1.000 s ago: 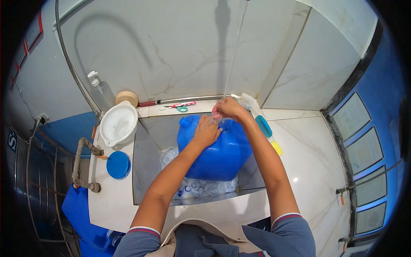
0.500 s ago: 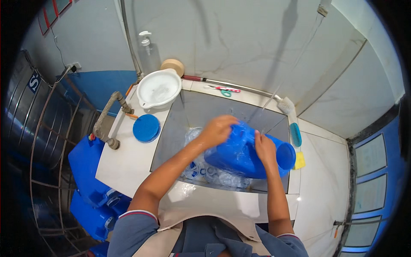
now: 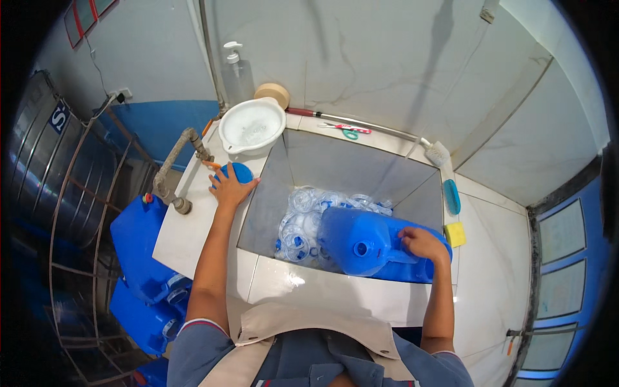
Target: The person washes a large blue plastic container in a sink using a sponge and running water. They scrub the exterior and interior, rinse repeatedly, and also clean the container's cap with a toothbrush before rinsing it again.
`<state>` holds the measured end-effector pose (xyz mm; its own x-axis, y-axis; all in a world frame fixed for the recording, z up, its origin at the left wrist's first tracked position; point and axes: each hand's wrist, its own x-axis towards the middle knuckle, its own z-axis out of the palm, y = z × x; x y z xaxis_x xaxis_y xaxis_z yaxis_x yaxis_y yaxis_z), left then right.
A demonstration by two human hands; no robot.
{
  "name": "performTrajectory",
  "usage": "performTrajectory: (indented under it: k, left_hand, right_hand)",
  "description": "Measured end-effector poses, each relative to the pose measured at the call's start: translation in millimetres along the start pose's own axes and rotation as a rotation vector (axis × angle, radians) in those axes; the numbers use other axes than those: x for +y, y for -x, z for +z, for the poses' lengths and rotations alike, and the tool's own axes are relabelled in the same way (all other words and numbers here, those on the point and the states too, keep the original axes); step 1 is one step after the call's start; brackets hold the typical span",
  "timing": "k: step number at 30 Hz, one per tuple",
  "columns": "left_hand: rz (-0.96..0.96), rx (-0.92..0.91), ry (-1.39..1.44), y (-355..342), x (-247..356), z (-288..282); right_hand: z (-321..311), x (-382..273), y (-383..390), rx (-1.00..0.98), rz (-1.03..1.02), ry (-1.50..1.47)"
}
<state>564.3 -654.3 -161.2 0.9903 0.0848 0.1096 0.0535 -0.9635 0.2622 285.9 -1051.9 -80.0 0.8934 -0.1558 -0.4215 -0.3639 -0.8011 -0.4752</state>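
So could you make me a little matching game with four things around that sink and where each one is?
Things:
1. white basin
2. blue lid
3. blue jug
4. yellow sponge

Places:
A. lying on its side in the sink, under the right hand
B. on the counter at the sink's right edge
C. at the sink's back left corner
D. under the left hand on the left counter

Pairs: 1-C, 2-D, 3-A, 4-B

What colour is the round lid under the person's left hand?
Blue. The lid lies on the white counter under the left hand, clearest in the head view.
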Motion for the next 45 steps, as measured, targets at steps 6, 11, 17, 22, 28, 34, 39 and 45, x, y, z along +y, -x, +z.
performTrajectory:
  k: [6,11,17,22,28,34,39,45]
  left_hand:
    - [0.098,0.034,-0.041,6,-1,-3]
    - [0.26,0.169,0.008,47,-31,-18]
    - [0.473,0.41,0.119,62,-17,-56]
    - [0.747,0.341,0.496,55,117,-53]
    - [0.629,-0.188,0.507,71,276,18]
    - [0.068,-0.924,1.003,77,333,44]
    - [-0.155,-1.501,1.432,56,319,62]
    - [-0.516,-1.588,1.605,62,318,57]
  right_hand:
    - [-45,8,-51,0.22,-0.024,-0.556]
    - [-70,5,-102,0.341,-0.044,-0.695]
    - [-84,-13,-149,0.298,-0.017,-0.768]
    - [-102,-27,-155,0.273,0.002,-0.777]
    - [-123,-39,-146,0.316,-0.011,-1.012]
    - [-130,-42,-136,0.265,-0.002,-0.822]
    - [-133,-61,-136,0.215,-0.04,-0.787]
    - [-133,-49,-138,0.282,-0.027,-0.906]
